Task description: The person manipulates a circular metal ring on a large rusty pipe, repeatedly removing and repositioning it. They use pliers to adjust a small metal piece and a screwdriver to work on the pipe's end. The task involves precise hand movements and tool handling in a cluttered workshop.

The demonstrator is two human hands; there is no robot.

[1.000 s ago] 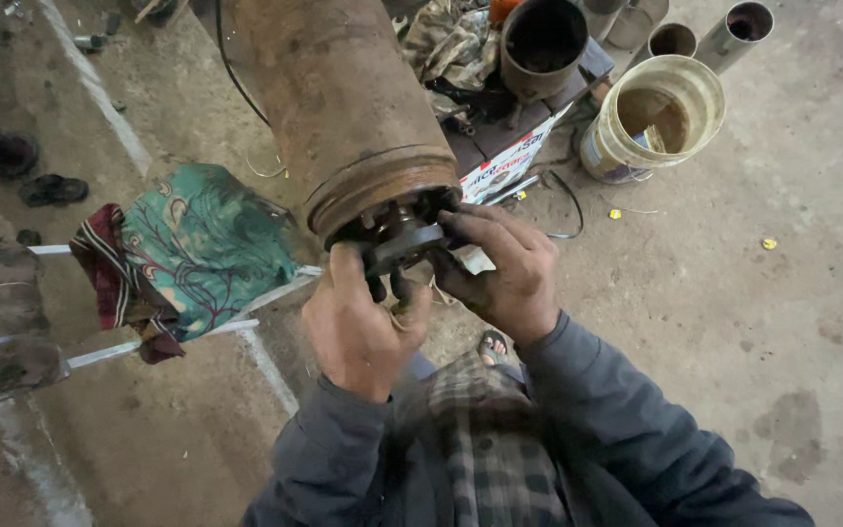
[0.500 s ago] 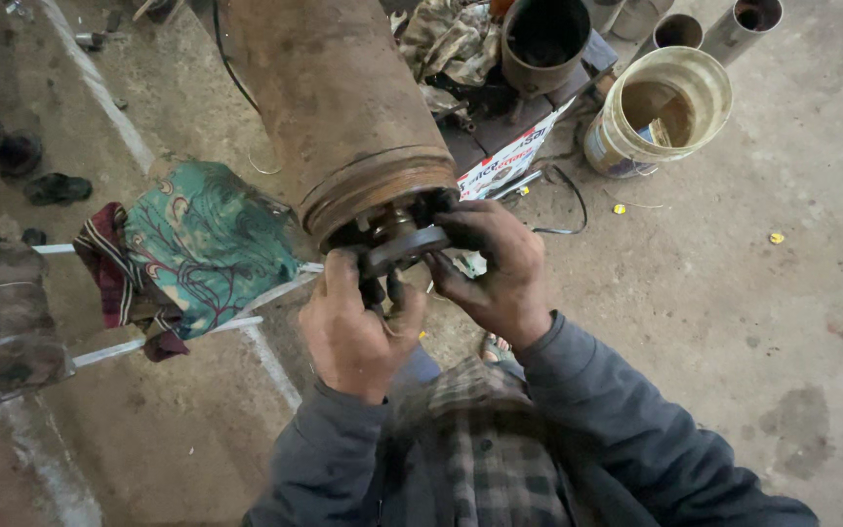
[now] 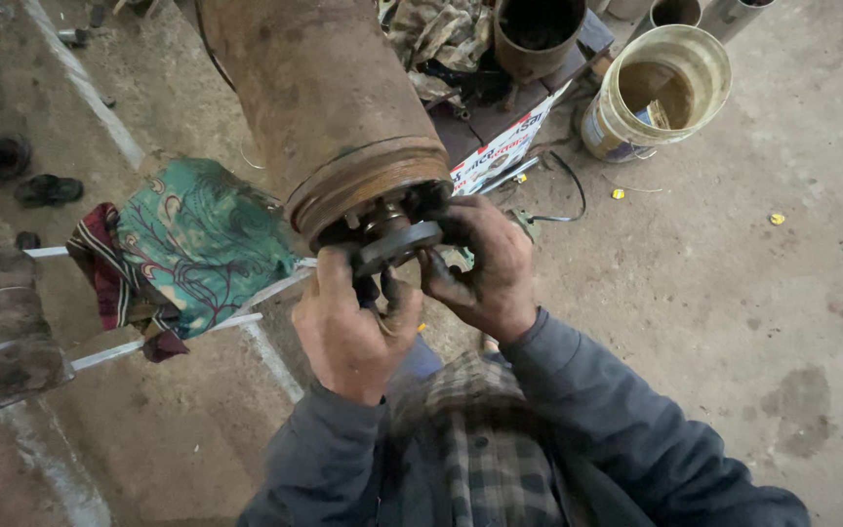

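the left hand [image 3: 348, 327] and right hand [image 3: 485, 263] closed greasy fingers on a grey metal disc [image 3: 397, 247], held tilted against the open end of a rusty cylinder [image 3: 319, 98]. left lay a green patterned cloth [image 3: 197, 239]; farther off stood a yellowish bucket [image 3: 704, 73].

This is a rough repair workshop with a stained concrete floor [image 3: 753, 322], where a big rusty cylinder [image 3: 314, 98] lies with a grimy plastic bucket [image 3: 656, 93] and metal pipes [image 3: 680, 12] to its right and oily rags [image 3: 441, 34] just behind its end.
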